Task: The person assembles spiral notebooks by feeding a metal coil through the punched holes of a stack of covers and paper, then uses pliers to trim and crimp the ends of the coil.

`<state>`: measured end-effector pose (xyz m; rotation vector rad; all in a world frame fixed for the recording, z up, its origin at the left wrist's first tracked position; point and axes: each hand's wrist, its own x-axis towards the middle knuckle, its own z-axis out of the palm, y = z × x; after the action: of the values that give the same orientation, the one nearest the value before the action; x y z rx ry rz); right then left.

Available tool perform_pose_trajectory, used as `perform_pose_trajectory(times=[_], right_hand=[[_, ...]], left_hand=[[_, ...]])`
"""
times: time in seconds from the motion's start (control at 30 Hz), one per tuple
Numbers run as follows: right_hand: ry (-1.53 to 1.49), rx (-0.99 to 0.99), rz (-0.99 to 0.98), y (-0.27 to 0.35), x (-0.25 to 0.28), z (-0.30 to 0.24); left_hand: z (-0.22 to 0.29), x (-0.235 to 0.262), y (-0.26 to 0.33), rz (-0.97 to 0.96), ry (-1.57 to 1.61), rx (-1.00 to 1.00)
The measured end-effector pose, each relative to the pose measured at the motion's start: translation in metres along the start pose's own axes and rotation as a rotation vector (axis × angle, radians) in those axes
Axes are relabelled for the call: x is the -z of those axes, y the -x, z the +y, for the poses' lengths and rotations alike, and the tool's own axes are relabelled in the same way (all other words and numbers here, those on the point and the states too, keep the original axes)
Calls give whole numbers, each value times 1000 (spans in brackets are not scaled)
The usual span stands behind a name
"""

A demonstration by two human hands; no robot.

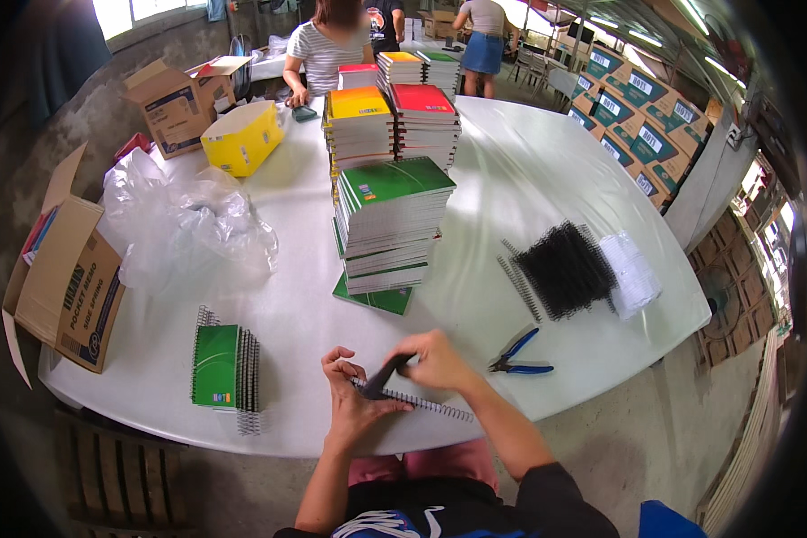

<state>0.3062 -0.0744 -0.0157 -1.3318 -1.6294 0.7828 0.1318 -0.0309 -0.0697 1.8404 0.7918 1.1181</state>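
Left hand (354, 403): clamped on a thin dark wire coil (435, 408), just inside the glossy white surface's (287, 332) near edge
Right hand (432, 360): pinching a flat dark piece (383, 380) at the coil's left part
Near edge, left: green-covered spiral notebooks (216, 359)
Near edge, right: blue-handled pliers (522, 367), open room toward the right corner

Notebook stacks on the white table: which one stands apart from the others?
The low green stack left of the person's left hand; the other stacks are grouped along the middle.
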Motion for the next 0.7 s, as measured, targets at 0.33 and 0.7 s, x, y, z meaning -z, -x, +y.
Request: perform_pose_trajectory(times=[0.33, 0.7], right_hand=[[270, -115, 49, -10, 4, 20], [892, -317, -52, 135, 123, 28]], left_hand=[[0, -1, -4, 20, -24, -64], [21, 28, -4, 238, 627, 236]])
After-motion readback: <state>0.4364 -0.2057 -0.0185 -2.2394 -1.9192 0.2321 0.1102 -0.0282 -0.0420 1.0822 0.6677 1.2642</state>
